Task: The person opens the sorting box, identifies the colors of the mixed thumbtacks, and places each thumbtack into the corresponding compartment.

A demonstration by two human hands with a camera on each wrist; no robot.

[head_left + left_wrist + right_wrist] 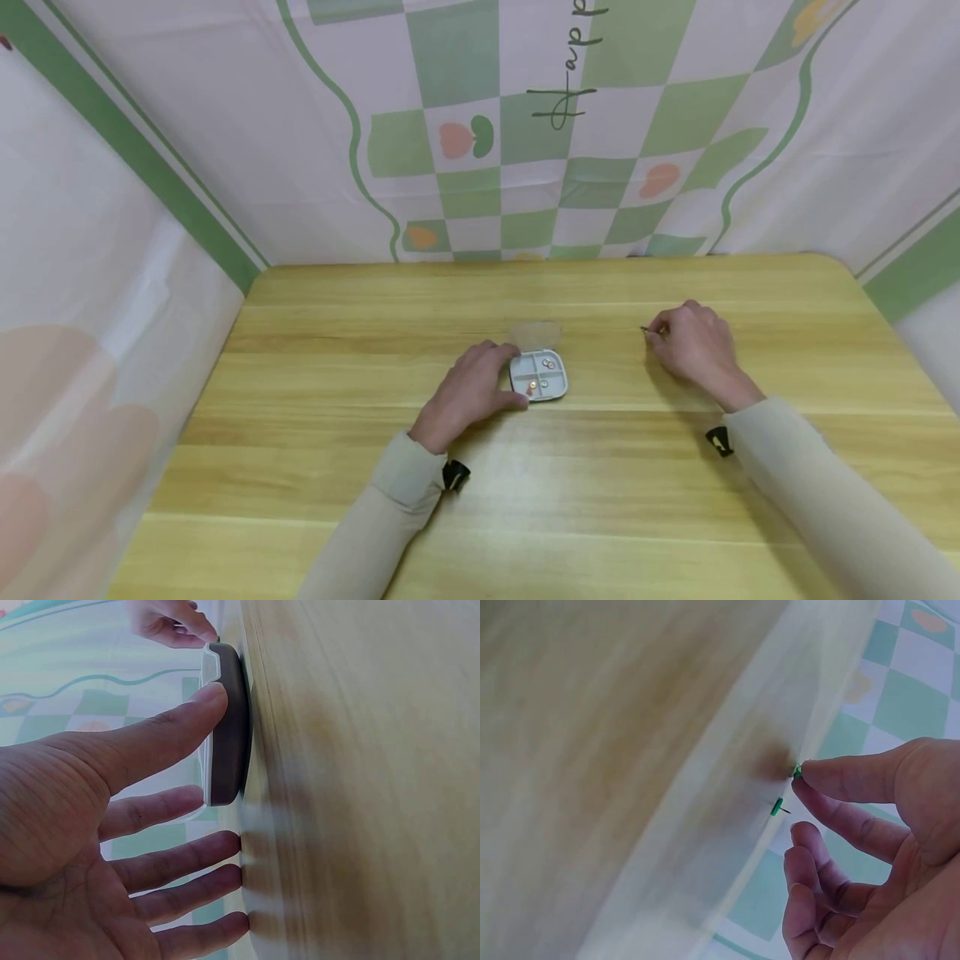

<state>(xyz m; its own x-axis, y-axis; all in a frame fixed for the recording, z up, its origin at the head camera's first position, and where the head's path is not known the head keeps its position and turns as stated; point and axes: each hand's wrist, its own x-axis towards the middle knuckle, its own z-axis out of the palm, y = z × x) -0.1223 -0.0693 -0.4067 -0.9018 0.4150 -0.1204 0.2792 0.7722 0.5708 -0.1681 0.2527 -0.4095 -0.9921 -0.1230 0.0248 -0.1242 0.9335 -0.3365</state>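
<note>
My left hand (467, 385) holds a small white pill box (556, 388) by its left side, thumb at the near edge and index finger at the far edge. Its clear lid (536, 335) lies folded back, away from me. Four-way dividers split the inside, and small round metallic pieces sit in some compartments. In the left wrist view the base (232, 735) is dark and rests on the table. To the right, my right hand (693, 343) pinches a green thumbtack (797, 772) between thumb and index finger, close over the table. Another green thumbtack (777, 806) lies just beside it, pin pointing up.
The wooden table (600, 475) has a rounded far edge. Behind it hangs a curtain (461, 67) with green checks, and more pale fabric (90, 250) hangs along the left side.
</note>
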